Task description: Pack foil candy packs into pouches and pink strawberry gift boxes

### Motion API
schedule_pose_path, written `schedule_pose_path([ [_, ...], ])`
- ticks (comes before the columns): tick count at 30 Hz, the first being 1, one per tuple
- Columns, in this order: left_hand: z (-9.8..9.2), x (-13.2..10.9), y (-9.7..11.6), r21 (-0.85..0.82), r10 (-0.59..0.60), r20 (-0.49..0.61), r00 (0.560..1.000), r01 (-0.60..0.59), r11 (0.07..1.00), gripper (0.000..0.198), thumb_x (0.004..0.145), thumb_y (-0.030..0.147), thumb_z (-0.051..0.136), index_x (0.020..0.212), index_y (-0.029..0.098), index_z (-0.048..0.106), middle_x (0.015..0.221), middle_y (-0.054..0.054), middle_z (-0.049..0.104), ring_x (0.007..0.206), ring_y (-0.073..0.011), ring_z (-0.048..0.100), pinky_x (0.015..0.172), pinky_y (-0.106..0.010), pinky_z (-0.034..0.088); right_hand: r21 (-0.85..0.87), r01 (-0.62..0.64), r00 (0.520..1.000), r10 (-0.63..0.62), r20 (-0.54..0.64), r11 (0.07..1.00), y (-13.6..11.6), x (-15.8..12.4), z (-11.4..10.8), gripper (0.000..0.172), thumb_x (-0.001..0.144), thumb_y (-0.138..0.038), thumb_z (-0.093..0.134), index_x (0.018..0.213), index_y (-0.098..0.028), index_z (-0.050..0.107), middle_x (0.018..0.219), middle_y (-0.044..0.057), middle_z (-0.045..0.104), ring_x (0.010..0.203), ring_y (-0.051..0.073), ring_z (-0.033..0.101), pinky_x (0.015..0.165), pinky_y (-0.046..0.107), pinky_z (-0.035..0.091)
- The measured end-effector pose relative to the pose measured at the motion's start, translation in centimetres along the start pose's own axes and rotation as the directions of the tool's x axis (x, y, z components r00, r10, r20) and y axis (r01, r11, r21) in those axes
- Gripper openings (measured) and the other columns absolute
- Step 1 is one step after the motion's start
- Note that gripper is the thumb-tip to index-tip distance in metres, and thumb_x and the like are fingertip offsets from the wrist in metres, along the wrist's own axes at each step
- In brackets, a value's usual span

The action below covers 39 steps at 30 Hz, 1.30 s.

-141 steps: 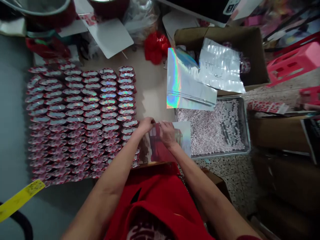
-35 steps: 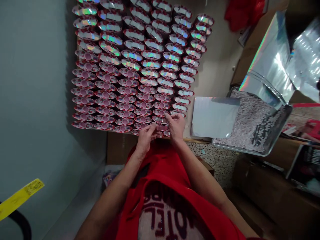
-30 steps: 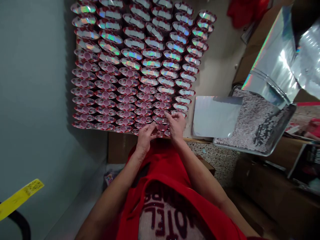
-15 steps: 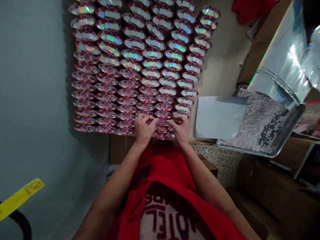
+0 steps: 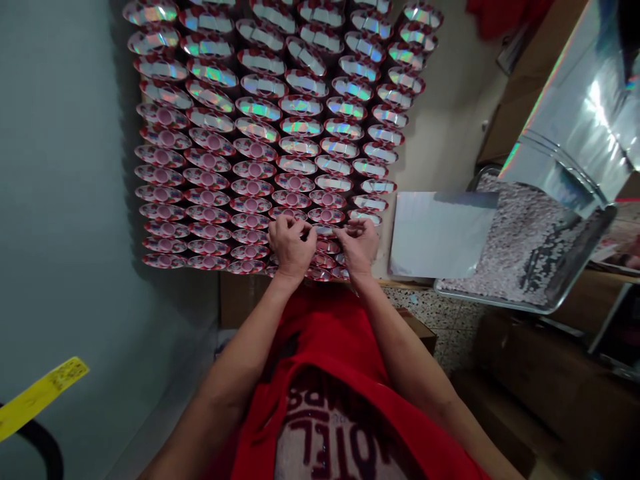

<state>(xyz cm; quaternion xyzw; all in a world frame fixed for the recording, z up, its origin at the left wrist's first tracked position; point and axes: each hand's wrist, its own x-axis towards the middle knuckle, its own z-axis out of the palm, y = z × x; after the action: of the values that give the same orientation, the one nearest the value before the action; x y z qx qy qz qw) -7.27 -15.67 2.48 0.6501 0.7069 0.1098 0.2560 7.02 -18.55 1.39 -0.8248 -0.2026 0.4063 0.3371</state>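
Note:
Rows of upright red containers (image 5: 253, 169) with narrow oval tops stand close together. Many tops carry a pink circle on a printed pattern; others show shiny silver-white strips. At the front of the group, my left hand (image 5: 293, 245) is closed, its thumb and forefinger pinching at the left end of one oval top (image 5: 325, 231). Opposite it, my right hand (image 5: 359, 245) pinches at the right end of that same top. A pale strip shows between my fingertips. My hands partly cover the neighbouring containers.
To the right lies a silvery-white sheet (image 5: 443, 233), overlapping a metal tray (image 5: 537, 308) of small pale pieces. A large shiny film (image 5: 570, 113) leans over the tray. Cardboard boxes (image 5: 520, 393) stand lower right; a plain wall (image 5: 65, 200) runs along the left.
Both hands stay close together at the front rows. The top between my fingertips now shows a pale strip where a pinkish surface showed before. The view has shifted slightly.

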Motion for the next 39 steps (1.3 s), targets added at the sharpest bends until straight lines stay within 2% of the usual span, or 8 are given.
schedule_pose_path([
  [8, 0.1, -0.1, -0.3, 0.050, 0.049, -0.012, 0.999, -0.048, 0.998, 0.008, 0.089, 0.032, 0.075, 0.085, 0.025, 0.075, 0.109, -0.011, 0.061, 0.108, -0.0306, 0.054, 0.098, -0.046, 0.043, -0.084, 0.004, 1.000, -0.005, -0.006, 0.996, 0.2, 0.0, 0.3, 0.035, 0.072, -0.032, 0.075, 0.097, -0.026, 0.051, 0.078, -0.004, 0.071, 0.076, 0.020, 0.072, 0.077, 0.031, 0.053],
  [15, -0.2, 0.2, 0.1, 0.097, 0.003, 0.008, 1.000, -0.003, 0.995, 0.015, 0.087, 0.034, 0.074, 0.078, 0.024, 0.069, 0.111, -0.012, 0.061, 0.113, -0.0355, 0.054, 0.096, -0.050, 0.044, -0.441, 0.049, 0.996, -0.080, -0.051, 0.896, -0.6, -0.3, -0.4, 0.044, 0.079, -0.044, 0.080, 0.110, -0.024, 0.056, 0.100, 0.006, 0.075, 0.091, 0.026, 0.070, 0.077, 0.032, 0.047],
  [21, -1.4, 1.7, 1.1, 0.193, -0.116, 0.037, 0.993, 0.107, 0.975, 0.035, 0.080, 0.040, 0.083, 0.099, 0.022, 0.061, 0.122, -0.017, 0.061, 0.122, -0.0407, 0.054, 0.101, -0.055, 0.046, -0.590, -0.029, 0.997, 0.070, 0.046, 0.807, -1.5, 0.3, -1.2, 0.041, 0.088, -0.055, 0.075, 0.118, -0.031, 0.062, 0.096, 0.002, 0.076, 0.088, 0.026, 0.071, 0.074, 0.032, 0.044],
  [26, -3.0, 4.2, 1.6, 0.323, -0.102, 0.202, 0.974, 0.032, 0.946, 0.030, 0.076, 0.038, 0.085, 0.083, 0.023, 0.060, 0.113, -0.016, 0.064, 0.117, -0.0434, 0.057, 0.095, -0.056, 0.047, -0.604, 0.045, 0.987, 0.056, 0.148, 0.796, -2.4, 0.3, -3.2, 0.030, 0.093, -0.034, 0.063, 0.123, -0.030, 0.062, 0.098, 0.001, 0.076, 0.089, 0.025, 0.071, 0.074, 0.032, 0.044],
  [28, -3.1, 5.0, 3.5, 0.335, 0.010, 0.267, 0.964, -0.103, 0.937, 0.020, 0.079, 0.029, 0.080, 0.085, 0.023, 0.062, 0.106, -0.014, 0.066, 0.112, -0.0426, 0.059, 0.094, -0.054, 0.047, -0.586, 0.120, 0.984, -0.019, 0.176, 0.801, -1.7, 0.8, -5.9, 0.029, 0.092, -0.028, 0.061, 0.120, -0.027, 0.063, 0.102, 0.004, 0.076, 0.092, 0.025, 0.070, 0.077, 0.032, 0.045],
  [31, -0.8, 5.3, 10.0, 0.234, 0.259, 0.294, 0.920, -0.332, 0.914, 0.012, 0.088, 0.016, 0.065, 0.097, 0.022, 0.068, 0.105, -0.011, 0.069, 0.110, -0.0363, 0.063, 0.098, -0.049, 0.047, -0.571, 0.220, 0.975, -0.167, 0.145, 0.791, 0.6, 2.6, -11.6, 0.019, 0.093, -0.027, 0.062, 0.110, -0.023, 0.067, 0.110, 0.007, 0.074, 0.102, 0.025, 0.067, 0.087, 0.033, 0.047],
  [36, 9.6, 6.0, 23.1, 0.050, 0.419, 0.429, 0.800, -0.484, 0.874, 0.037, 0.097, 0.016, 0.056, 0.131, 0.023, 0.069, 0.131, -0.014, 0.067, 0.121, -0.0293, 0.062, 0.101, -0.040, 0.048, -0.635, 0.247, 0.936, -0.350, -0.040, 0.732, 3.7, 8.5, -19.9, 0.028, 0.097, -0.016, 0.055, 0.120, -0.016, 0.070, 0.117, 0.013, 0.072, 0.111, 0.028, 0.060, 0.102, 0.039, 0.044],
  [39, 14.9, 7.6, 26.1, 0.158, 0.304, 0.557, 0.773, -0.458, 0.875, 0.036, 0.095, 0.021, 0.062, 0.129, 0.022, 0.072, 0.137, -0.018, 0.064, 0.130, -0.0372, 0.057, 0.103, -0.047, 0.048, -0.690, 0.318, 0.902, -0.431, 0.009, 0.650, 3.8, 12.5, -21.8, 0.037, 0.099, -0.012, 0.049, 0.131, -0.012, 0.068, 0.125, 0.016, 0.070, 0.115, 0.031, 0.057, 0.105, 0.041, 0.041],
])
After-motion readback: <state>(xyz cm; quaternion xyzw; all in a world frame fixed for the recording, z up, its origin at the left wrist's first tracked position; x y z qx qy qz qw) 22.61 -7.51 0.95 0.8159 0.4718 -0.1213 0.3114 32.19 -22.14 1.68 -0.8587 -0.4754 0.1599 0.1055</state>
